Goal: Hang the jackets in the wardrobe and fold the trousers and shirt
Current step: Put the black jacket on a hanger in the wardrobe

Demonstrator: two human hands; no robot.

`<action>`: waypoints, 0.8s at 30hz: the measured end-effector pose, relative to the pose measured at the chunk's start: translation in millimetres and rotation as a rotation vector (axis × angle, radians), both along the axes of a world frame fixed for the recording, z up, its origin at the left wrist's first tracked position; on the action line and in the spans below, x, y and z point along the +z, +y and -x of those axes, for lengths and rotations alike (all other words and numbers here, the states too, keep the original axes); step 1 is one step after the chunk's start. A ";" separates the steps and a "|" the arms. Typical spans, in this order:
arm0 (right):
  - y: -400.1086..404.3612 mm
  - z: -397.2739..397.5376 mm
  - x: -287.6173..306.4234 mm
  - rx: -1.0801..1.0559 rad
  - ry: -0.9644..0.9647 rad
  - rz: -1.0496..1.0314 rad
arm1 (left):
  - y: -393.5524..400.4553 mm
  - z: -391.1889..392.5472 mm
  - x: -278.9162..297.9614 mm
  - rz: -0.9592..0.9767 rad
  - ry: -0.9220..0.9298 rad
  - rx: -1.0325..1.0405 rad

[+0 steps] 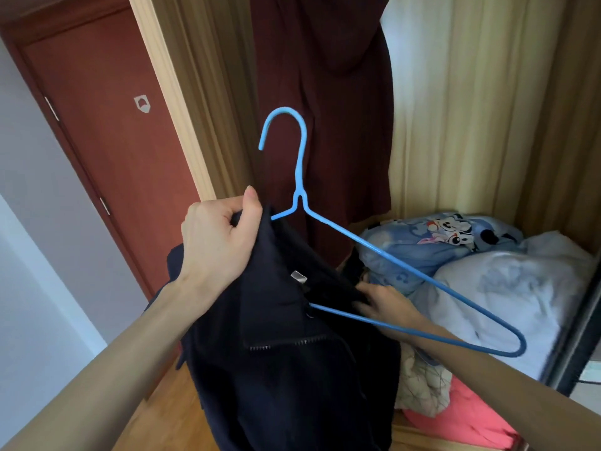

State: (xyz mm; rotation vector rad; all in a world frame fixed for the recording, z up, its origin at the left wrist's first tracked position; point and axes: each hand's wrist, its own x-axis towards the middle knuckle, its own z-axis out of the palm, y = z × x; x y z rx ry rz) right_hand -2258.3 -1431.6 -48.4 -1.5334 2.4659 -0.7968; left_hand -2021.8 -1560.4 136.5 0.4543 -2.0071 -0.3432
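Note:
A dark navy jacket (pixel 286 359) with a zip hangs in front of me. My left hand (pixel 218 236) grips its collar and shoulder, where the left arm of a blue hanger (pixel 406 265) goes into the cloth. The hanger's hook points up and its right arm sticks out bare to the right. My right hand (pixel 380 304) holds the jacket's other side by the neck opening, fingers tucked into the fabric, with the hanger's lower bar across it. A dark red garment (pixel 325 92) hangs in the open wardrobe behind.
Bedding fills the wardrobe floor: a blue cartoon-print quilt (pixel 432 242), a white quilt (pixel 507 294), a patterned beige bundle (pixel 419 385) and a pink item (pixel 461 418). A red-brown door (pixel 107 131) stands at left, and the wardrobe's dark sliding-door edge (pixel 572 346) at right.

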 end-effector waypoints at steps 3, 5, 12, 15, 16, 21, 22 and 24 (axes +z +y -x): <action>4.0 16.4 14.6 -0.080 -0.013 0.109 | -9.5 -10.2 -4.7 -0.026 -0.057 0.003; 10.4 29.0 25.0 -0.141 -0.016 0.186 | -16.4 -17.8 -9.1 -0.024 -0.103 0.011; 31.3 65.4 56.1 -0.146 0.283 0.104 | -35.8 -33.6 -23.1 0.010 -0.254 0.025; 36.4 77.1 65.4 -0.162 0.310 0.099 | -46.7 -36.4 -33.2 0.078 -0.287 0.042; 38.0 78.8 69.3 -0.165 0.314 0.112 | -48.0 -36.9 -36.1 0.110 -0.290 0.067; 48.9 72.3 85.1 -0.133 0.317 0.205 | -43.8 -34.3 -48.6 0.230 -0.277 0.250; 51.8 70.0 87.9 -0.122 0.323 0.210 | -42.9 -33.0 -51.0 0.233 -0.272 0.285; 57.1 65.0 95.1 -0.101 0.324 0.221 | -40.6 -29.4 -54.9 0.241 -0.263 0.333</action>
